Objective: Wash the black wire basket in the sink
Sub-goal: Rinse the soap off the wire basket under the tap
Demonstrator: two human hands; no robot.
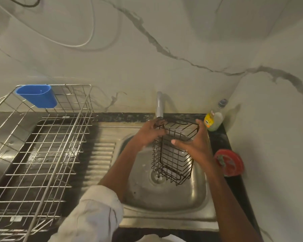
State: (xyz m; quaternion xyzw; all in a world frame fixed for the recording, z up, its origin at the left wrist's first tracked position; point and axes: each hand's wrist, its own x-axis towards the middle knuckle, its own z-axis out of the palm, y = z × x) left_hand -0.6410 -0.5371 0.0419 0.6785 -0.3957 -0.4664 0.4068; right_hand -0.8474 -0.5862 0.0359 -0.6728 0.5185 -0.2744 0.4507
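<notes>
The black wire basket [175,158] hangs tilted over the steel sink [164,194], its open top toward the wall and its lower end above the drain [157,177]. My left hand [151,132] grips the basket's upper left rim, right under the grey tap [159,106]. My right hand [194,139] holds the right side, fingers curled over the top rim and the thumb stretched across the wires. A thin stream of water seems to fall past the basket's left edge to the drain.
A steel wire dish rack [37,154] with a blue plastic cup [37,97] hooked on its back fills the counter at left. A dish soap bottle [214,119] and a red round tub [229,162] stand on the dark ledge right of the sink. The marble wall rises close behind.
</notes>
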